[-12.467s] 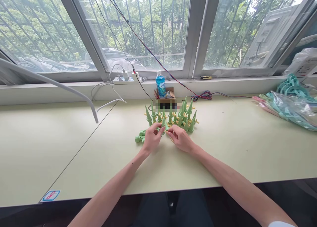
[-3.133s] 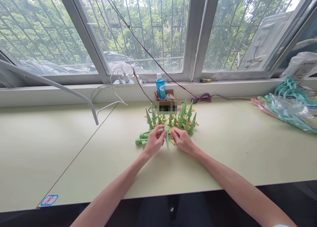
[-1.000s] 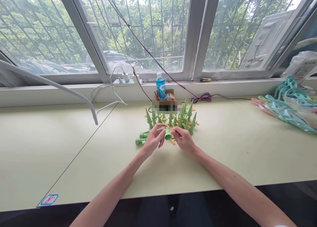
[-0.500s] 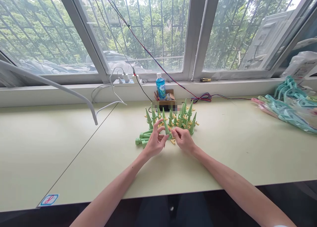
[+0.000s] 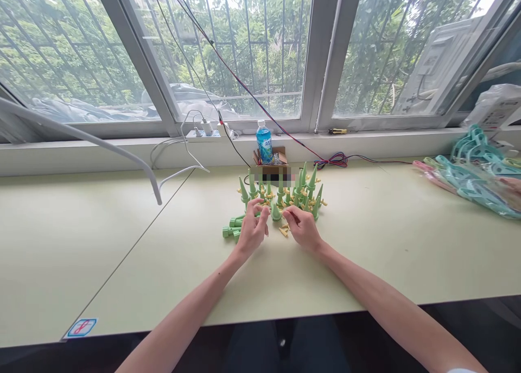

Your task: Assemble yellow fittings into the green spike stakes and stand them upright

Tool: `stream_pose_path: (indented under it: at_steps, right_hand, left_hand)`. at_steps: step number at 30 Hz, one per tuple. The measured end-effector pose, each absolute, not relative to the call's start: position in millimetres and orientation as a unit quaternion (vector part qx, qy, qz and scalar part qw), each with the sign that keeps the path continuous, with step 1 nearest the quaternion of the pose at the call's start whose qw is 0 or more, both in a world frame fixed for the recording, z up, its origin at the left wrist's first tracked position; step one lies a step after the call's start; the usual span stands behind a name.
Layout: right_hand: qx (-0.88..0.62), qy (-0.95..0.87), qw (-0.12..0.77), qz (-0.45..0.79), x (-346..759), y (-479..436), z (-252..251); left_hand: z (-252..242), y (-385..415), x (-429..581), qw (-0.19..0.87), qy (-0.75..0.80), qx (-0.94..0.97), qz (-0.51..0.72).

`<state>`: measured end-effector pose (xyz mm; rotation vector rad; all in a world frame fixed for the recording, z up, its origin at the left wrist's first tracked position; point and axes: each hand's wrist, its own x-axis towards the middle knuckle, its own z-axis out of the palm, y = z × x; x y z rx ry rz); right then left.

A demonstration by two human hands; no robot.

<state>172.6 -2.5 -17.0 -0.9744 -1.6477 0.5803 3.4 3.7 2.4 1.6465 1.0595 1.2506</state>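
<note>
A cluster of green plastic cones (image 5: 303, 191) with small yellow pegs stands upright on the pale green table (image 5: 366, 242). One green cone (image 5: 275, 212) stands at the cluster's near edge, between my two hands. My left hand (image 5: 251, 231) sits just left of it with fingers curled loosely, touching or nearly touching it. My right hand (image 5: 302, 229) is just right of it, fingertips pinched together close to some loose yellow pegs (image 5: 284, 231). Several green cones lying on their sides (image 5: 233, 227) rest left of my left hand.
A blue drink bottle (image 5: 264, 141) and a small cardboard box (image 5: 273, 165) stand behind the cluster. Red and black wires (image 5: 334, 158) and white cables (image 5: 179, 145) run along the windowsill. Teal plastic hangers in bags (image 5: 476, 172) lie at the right. A white tube (image 5: 101, 145) crosses the left side.
The cone that I was holding and turning between both hands now stands upright at the cluster's near edge. My left fingers have loosened from it and both hands have drawn slightly apart.
</note>
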Motion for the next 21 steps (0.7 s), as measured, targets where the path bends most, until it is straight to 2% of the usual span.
stream_pose_path:
  at_steps: [10,21]
  right_hand:
    - [-0.391,-0.719,0.534,0.214,171.9,-3.8,-13.8]
    - [-0.395,-0.720,0.519,0.239,174.1,-3.5,-14.4]
  left_hand:
    - [10.7,-1.7,5.9,0.519,0.404,0.615,0.436]
    - [12.7,-3.5,3.9,0.531,0.387,0.623,0.424]
